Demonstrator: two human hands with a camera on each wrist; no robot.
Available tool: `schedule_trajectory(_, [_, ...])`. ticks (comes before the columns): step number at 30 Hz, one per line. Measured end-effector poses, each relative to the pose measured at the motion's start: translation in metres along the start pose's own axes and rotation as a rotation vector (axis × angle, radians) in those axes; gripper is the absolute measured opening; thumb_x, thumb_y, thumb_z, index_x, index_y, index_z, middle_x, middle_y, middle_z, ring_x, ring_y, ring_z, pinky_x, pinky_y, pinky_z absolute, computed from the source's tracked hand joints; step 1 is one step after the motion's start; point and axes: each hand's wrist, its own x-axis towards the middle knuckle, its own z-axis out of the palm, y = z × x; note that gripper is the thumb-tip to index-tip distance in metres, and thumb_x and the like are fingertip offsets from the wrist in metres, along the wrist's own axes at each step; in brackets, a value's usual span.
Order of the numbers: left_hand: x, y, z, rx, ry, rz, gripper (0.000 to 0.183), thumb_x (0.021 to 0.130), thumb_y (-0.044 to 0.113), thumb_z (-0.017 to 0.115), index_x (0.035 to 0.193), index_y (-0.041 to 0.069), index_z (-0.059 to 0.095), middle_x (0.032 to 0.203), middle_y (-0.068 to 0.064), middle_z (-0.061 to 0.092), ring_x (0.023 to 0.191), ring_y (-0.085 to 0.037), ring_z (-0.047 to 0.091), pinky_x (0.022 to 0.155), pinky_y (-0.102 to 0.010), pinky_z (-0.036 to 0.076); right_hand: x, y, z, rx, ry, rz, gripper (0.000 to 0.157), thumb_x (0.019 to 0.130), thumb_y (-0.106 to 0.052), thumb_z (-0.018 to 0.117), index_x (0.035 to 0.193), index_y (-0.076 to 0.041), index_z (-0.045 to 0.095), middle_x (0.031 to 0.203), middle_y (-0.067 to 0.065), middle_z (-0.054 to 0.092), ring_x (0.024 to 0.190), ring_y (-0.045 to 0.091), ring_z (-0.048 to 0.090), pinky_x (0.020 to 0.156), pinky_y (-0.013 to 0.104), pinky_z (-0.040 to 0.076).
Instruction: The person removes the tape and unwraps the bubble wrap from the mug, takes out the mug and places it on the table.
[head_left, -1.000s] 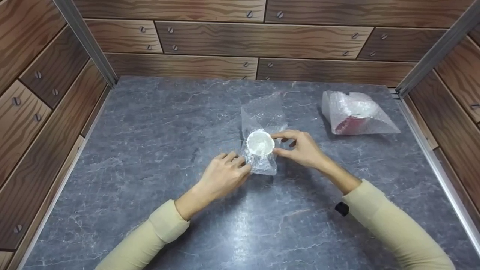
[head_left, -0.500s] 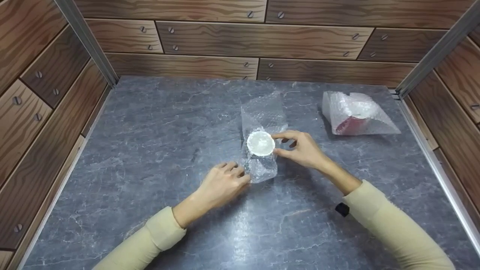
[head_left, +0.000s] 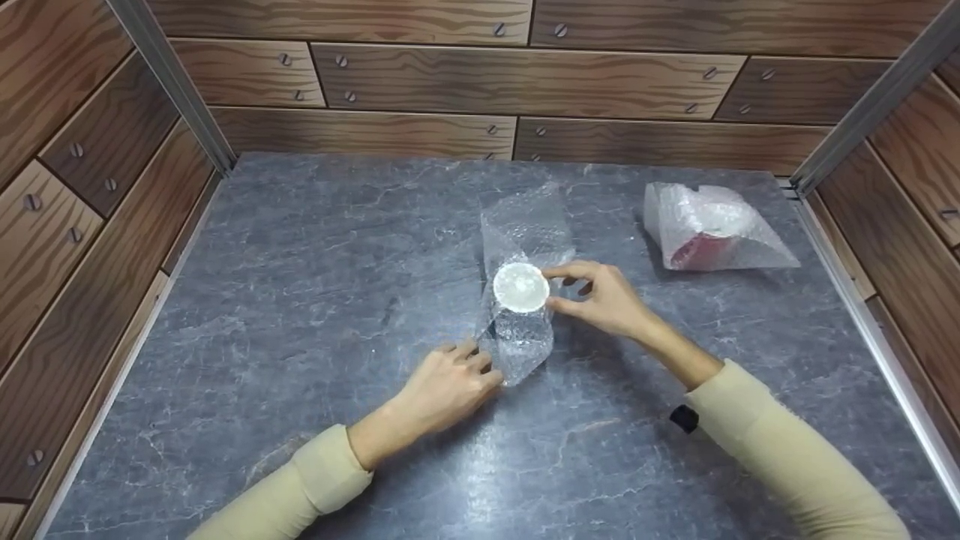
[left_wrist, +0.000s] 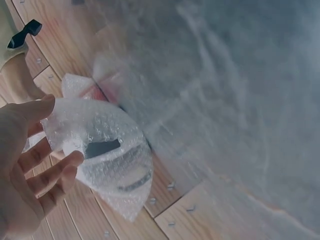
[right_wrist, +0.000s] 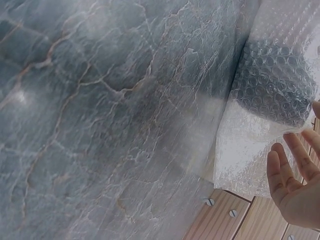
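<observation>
A white round object (head_left: 521, 287), seen from above with a pale rim, stands on a strip of bubble wrap (head_left: 525, 217); its kind is unclear. My right hand (head_left: 604, 298) grips its right side between thumb and forefinger. At the strip's near end, my left hand (head_left: 454, 384) pinches the edge of the film. The left wrist view has the left hand's thumb (left_wrist: 37, 107) on the raised film (left_wrist: 115, 120). Through the bubble wrap (right_wrist: 275, 87) in the right wrist view shows a dark patch, beside the right hand's fingers (right_wrist: 297, 155).
A bubble-wrapped bundle (head_left: 720, 229) with something red inside lies at the back right of the grey marbled table (head_left: 315, 247). Wood-patterned walls (head_left: 420, 75) and metal posts (head_left: 180, 90) bound the table at the back and sides.
My left hand has drawn toward me, pulling the near end of the bubble wrap out longer. The right hand and the white round object have stayed in place.
</observation>
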Motion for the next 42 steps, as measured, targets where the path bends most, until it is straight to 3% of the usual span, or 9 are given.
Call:
schedule_trajectory(6, [-0.003,0.004,-0.001,0.002,-0.056,0.022,0.009,0.096,0.033,0.073,0.091,0.028,0.078,0.088,0.009,0.075,0.079,-0.010,0.062,0.054,-0.019,0.046,0.000,0.002,0.001,-0.002,0.003,-0.004,0.045,0.085,-0.013,0.086,0.128,-0.008,0.074,0.126,0.016,0.076,0.109,0.042,0.071,0.088,0.059,0.063])
schedule_trajectory(17, [-0.003,0.008,-0.002,0.023,-0.138,0.053,0.006,0.094,0.025,0.073,0.095,0.027,0.078,0.092,0.010,0.074,0.084,-0.012,0.064,0.062,-0.022,0.056,0.000,0.001,-0.001,-0.023,0.011,-0.009,0.044,0.085,-0.017,0.087,0.127,-0.009,0.075,0.123,0.015,0.077,0.106,0.038,0.072,0.086,0.055,0.064])
schedule_trajectory(21, [-0.003,0.008,-0.004,0.017,-0.120,0.051,0.006,0.094,0.031,0.074,0.094,0.026,0.077,0.091,0.009,0.074,0.082,-0.012,0.064,0.060,-0.021,0.056,0.000,0.001,-0.001,-0.016,0.003,-0.005,0.045,0.085,-0.016,0.087,0.127,-0.009,0.075,0.124,0.015,0.077,0.108,0.039,0.072,0.087,0.056,0.063])
schedule_trajectory(30, [-0.002,-0.003,-0.019,-0.005,-0.062,0.038,0.024,0.090,0.048,0.078,0.087,0.025,0.072,0.084,0.009,0.071,0.076,-0.012,0.063,0.059,-0.022,0.054,-0.001,0.001,0.000,-0.020,-0.011,0.003,0.045,0.086,-0.015,0.085,0.129,-0.010,0.074,0.126,0.017,0.076,0.109,0.041,0.071,0.089,0.058,0.063])
schedule_trajectory(42, [0.012,-0.034,-0.035,0.000,-0.005,0.034,0.029,0.095,0.050,0.072,0.089,0.022,0.074,0.084,0.006,0.074,0.074,-0.013,0.065,0.060,-0.022,0.055,-0.001,0.000,0.000,-0.016,-0.007,0.000,0.043,0.087,-0.017,0.085,0.129,-0.011,0.075,0.125,0.017,0.076,0.108,0.039,0.071,0.089,0.056,0.063])
